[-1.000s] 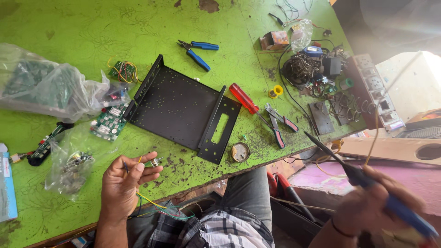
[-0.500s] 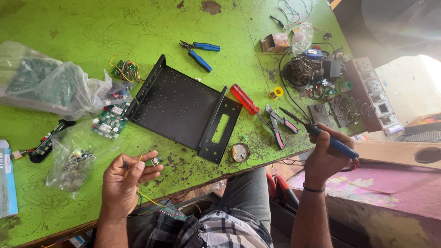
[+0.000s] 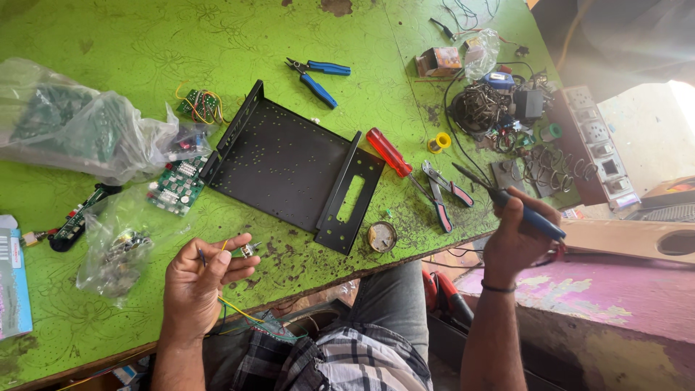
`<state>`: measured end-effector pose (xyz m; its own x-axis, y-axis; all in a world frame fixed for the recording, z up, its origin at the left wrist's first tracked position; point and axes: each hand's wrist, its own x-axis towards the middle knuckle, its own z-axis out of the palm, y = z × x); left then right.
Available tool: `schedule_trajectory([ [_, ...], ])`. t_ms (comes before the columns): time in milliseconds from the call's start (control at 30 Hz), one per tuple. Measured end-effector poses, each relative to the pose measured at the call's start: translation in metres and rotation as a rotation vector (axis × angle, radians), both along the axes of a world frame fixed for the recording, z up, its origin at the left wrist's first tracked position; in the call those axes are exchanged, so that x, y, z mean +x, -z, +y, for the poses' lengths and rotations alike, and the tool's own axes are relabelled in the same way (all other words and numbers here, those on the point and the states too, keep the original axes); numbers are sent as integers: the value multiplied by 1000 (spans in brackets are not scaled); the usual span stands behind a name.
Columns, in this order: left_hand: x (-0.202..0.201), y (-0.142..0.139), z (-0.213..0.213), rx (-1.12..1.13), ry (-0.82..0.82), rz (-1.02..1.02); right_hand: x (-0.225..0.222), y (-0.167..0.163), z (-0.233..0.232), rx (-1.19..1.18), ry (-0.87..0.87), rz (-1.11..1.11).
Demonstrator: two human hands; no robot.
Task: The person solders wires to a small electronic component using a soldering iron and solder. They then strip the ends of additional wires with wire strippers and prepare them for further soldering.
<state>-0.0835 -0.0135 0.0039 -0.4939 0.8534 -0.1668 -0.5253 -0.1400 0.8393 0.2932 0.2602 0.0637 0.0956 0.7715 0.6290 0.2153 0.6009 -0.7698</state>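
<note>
1. Two hands in view. The left hand (image 3: 195,279) is palm-up at the near edge of the green table (image 3: 145,43), fingers curled about a small component (image 3: 248,250) pinched at the fingertips. The part is too small to identify. Thin yellow wires (image 3: 239,310) run from the hand down toward the lap.
2. The right hand (image 3: 515,235) is closed in a fist around the blue handle of a soldering iron (image 3: 507,199). The dark tip points far-left over the table edge, well apart from the component in the left hand.
3. A black perforated metal chassis plate (image 3: 289,166) lies flat at table centre, far of the left hand.
4. A red-handled screwdriver (image 3: 391,153) and red-handled pliers (image 3: 441,192) lie just right of the plate, near the iron's tip. A round tin (image 3: 381,236) sits near the plate's near corner.
5. Blue-handled cutters (image 3: 318,76) lie far of the plate.
6. Green circuit boards (image 3: 177,185) lie left of the plate. Clear plastic bags (image 3: 72,130) further left blur their contents.
7. A tangle of wires and parts (image 3: 499,108) at far right is hard to separate.
8. A grey socket strip (image 3: 597,145) lies at the right edge.
9. A blue box (image 3: 13,282) is cut off at the left border.
</note>
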Motion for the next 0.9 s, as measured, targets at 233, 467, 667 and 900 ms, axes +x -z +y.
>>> schedule_trajectory([
  [233, 1, -1, 0, 1, 1, 12, 7, 22, 29, -37, 29, 82],
  [467, 2, 0, 0, 18, 7, 9, 10, 27, 30, -38, 28, 74],
  [667, 3, 1, 0, 18, 8, 9, 9, 27, 30, -44, 20, 85],
  [900, 2, 2, -1, 23, 16, 18, 7, 28, 27, -50, 32, 68],
])
